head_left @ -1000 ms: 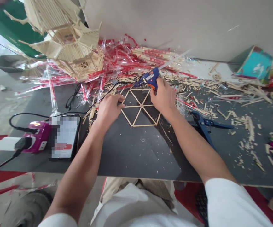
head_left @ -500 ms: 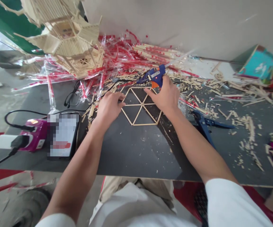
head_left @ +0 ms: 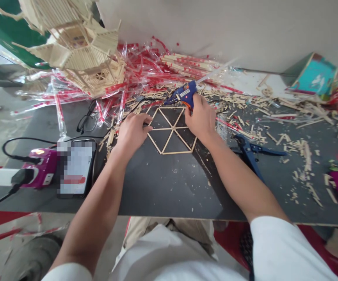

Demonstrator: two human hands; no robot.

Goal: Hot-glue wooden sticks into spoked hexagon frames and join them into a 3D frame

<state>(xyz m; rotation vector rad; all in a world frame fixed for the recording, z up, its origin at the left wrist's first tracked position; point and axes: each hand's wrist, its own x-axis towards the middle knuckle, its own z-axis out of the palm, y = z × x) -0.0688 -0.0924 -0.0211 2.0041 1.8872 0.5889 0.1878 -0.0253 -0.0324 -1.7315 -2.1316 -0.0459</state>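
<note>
A flat hexagon frame of thin wooden sticks (head_left: 177, 152), with spokes meeting at its centre, lies on the dark tabletop. My left hand (head_left: 133, 132) is closed at the frame's left corner, thumb and forefinger pinching there and hiding that corner. In my right hand (head_left: 201, 117) is a blue glue gun (head_left: 184, 93) with an orange trigger, its fingers wrapped round the handle. The gun's nozzle points left, just above the frame's far edge. A clear glue stick juts from the back of the gun. The right corner of the frame is covered by my right hand.
A stick-built pagoda model (head_left: 84, 58) stands at the back left. Red-and-clear wrappers (head_left: 139, 66) and stick offcuts (head_left: 253, 101) litter the back. Blue cutters (head_left: 251, 152) lie right; a phone (head_left: 77, 168), purple power adapter (head_left: 43, 166), glasses (head_left: 87, 121) and cables lie left.
The view has shifted slightly. My right hand and the glue gun have moved a little left over the frame's far edge. My left hand stays at the left corner.
</note>
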